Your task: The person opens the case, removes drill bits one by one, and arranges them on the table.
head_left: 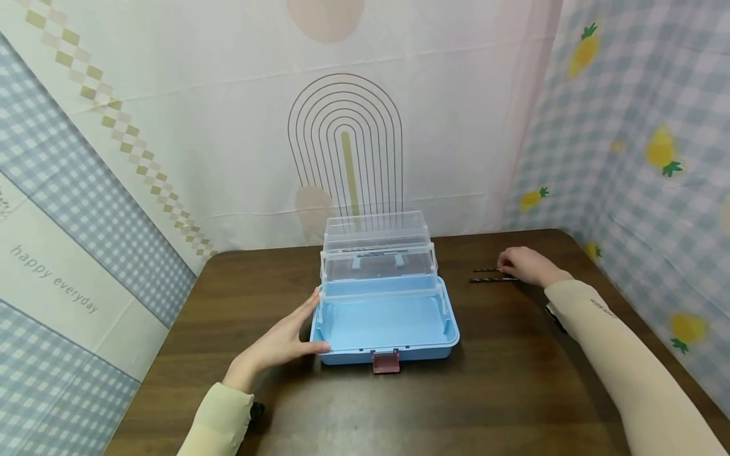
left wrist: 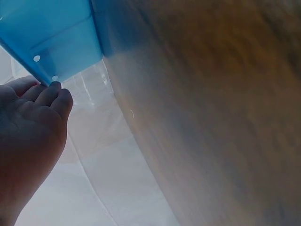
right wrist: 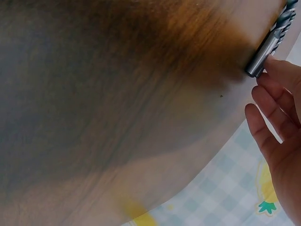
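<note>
A blue toolbox (head_left: 384,320) stands with its lid raised and its clear trays (head_left: 376,266) fanned out above the base. My left hand (head_left: 282,339) holds its left side, thumb at the front rim and fingers along the wall; the left wrist view shows the fingertips (left wrist: 55,92) at the box's edge. To the right, two dark spiral drill bits lie side by side. My right hand (head_left: 530,265) pinches the end of the farther drill bit (head_left: 486,270); the contact is partly hidden. The nearer drill bit (right wrist: 261,56) lies beside the fingers, its smooth shank showing.
Dark slender pieces (head_left: 373,252) show through the clear trays. A maroon latch (head_left: 386,361) hangs at the box's front. The brown wooden table (head_left: 456,411) ends at a patterned cloth (head_left: 450,126) behind and at the sides.
</note>
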`<action>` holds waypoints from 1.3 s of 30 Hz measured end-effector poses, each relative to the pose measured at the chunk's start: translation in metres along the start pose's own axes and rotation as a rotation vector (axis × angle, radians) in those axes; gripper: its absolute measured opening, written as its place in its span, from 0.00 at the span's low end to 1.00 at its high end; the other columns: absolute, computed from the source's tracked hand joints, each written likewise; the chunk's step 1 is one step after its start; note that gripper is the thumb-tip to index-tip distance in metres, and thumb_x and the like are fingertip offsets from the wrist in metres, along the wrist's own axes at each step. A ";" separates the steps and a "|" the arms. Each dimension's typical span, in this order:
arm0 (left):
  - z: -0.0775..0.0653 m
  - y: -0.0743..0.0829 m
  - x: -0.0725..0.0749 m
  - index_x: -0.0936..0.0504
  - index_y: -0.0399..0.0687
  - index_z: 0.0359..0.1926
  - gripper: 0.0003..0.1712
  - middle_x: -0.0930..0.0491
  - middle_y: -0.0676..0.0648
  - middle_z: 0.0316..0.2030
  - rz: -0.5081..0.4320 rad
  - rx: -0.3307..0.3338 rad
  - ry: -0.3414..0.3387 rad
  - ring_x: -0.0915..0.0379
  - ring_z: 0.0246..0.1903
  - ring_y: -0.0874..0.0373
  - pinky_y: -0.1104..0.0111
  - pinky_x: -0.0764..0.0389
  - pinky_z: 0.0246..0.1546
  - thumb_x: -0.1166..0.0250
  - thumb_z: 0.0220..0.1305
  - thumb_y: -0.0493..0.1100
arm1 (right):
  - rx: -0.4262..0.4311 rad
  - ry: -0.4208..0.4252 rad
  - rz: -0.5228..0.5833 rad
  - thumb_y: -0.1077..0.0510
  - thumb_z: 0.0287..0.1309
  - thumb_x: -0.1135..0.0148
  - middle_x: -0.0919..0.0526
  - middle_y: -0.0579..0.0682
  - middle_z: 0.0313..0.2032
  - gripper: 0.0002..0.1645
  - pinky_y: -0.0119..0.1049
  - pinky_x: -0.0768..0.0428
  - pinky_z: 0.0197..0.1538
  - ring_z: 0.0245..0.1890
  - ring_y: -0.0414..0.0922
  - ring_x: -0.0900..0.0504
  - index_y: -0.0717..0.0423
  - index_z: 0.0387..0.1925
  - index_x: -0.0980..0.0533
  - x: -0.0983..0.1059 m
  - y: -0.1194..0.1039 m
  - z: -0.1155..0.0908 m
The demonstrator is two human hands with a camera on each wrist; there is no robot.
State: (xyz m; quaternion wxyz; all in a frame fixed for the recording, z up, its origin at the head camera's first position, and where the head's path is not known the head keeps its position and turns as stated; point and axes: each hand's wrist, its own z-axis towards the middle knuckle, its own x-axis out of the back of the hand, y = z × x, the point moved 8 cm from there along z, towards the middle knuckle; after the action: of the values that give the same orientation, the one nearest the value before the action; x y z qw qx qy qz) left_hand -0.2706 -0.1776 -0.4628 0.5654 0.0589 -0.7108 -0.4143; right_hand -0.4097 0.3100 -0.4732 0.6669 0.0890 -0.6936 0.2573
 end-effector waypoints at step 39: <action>0.001 -0.001 0.002 0.58 0.58 0.82 0.65 0.64 0.56 0.80 0.018 -0.005 0.001 0.59 0.77 0.54 0.49 0.44 0.71 0.30 0.56 0.70 | 0.028 0.138 0.440 0.55 0.72 0.39 0.17 0.60 0.54 0.19 0.54 0.25 0.57 0.55 0.56 0.21 0.62 0.56 0.19 0.091 -0.132 0.084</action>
State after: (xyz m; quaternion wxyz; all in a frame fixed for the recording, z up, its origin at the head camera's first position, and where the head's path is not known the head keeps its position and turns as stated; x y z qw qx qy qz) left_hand -0.2723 -0.1790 -0.4619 0.5696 0.0513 -0.7101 -0.4107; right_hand -0.4309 0.1778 -0.3512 0.6391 -0.0732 -0.6456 0.4116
